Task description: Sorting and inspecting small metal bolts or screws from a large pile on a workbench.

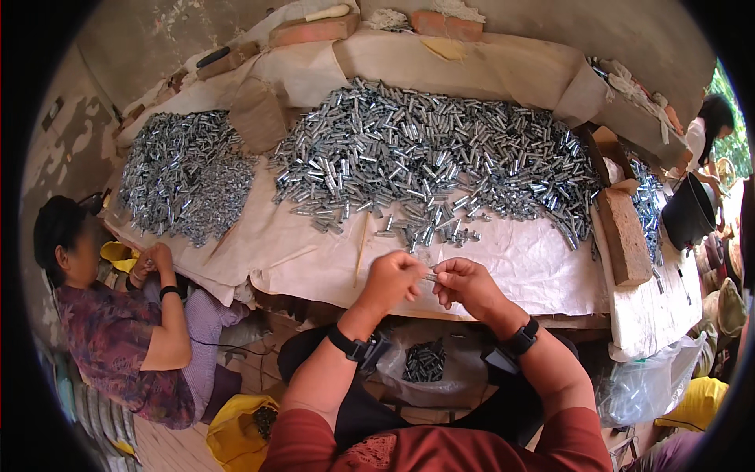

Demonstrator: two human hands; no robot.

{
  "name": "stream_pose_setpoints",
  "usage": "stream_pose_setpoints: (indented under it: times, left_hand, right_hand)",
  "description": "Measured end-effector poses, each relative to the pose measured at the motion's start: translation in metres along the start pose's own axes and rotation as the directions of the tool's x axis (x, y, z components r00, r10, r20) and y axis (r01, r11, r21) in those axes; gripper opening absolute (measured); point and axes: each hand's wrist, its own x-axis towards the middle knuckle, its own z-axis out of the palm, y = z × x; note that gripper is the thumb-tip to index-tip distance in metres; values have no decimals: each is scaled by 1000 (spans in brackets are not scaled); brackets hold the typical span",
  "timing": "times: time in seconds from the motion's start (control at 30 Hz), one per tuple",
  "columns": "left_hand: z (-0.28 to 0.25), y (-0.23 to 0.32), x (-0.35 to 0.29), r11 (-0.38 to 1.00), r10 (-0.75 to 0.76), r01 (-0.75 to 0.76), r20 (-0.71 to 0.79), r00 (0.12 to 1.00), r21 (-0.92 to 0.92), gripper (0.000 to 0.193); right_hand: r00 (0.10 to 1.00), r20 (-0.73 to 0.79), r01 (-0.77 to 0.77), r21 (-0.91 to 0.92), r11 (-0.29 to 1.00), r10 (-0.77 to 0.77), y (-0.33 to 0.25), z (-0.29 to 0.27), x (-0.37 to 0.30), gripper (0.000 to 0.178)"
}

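Note:
My left hand (393, 278) and my right hand (467, 288) meet over the near edge of the cloth-covered table, fingers pinched. Between their fingertips is a small silvery metal tube (431, 276); the right fingers grip it, and the left fingers, slightly smeared, close at its other end. Just beyond my hands, loose metal pieces trail off a broad pile of silvery metal tubes (440, 149). Below, between my legs, an open clear plastic bag (387, 368) holds dark metal pieces (425, 361).
A second metal pile (185, 173) lies at left, beside a seated person (130, 330) working with both hands. Bricks (313, 31) weigh down the cloth's far edge. At right are a brick (624, 236), a black bucket (689, 211) and another person (708, 134). A yellow sack (236, 440) stands lower left.

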Motion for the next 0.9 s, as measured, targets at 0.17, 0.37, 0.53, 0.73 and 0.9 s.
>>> stream_pose_setpoints:
  times: [0.17,0.37,0.53,0.73,0.9]
  left_hand:
    - [-42,-3,15,327,518,39,-214,828,944,22]
    - [-65,-20,23,205,360,272,-330,873,940,17]
    - [-58,-14,10,315,254,238,-324,912,919,17]
    - [-71,-22,-8,602,205,76,-246,947,795,14]
    - [-50,-12,-38,920,23,-5,-40,999,392,14]
  right_hand:
    - [980,158,-12,-560,828,121,-9,-18,-14,10]
    - [979,48,-81,-801,593,198,-22,-7,-23,20]
    - [993,-33,-90,-814,573,109,-10,-10,-13,28]
    - [1000,15,19,-868,496,-10,17,-8,-4,29]
    - [974,-79,140,-524,840,-212,26,15,9,29]
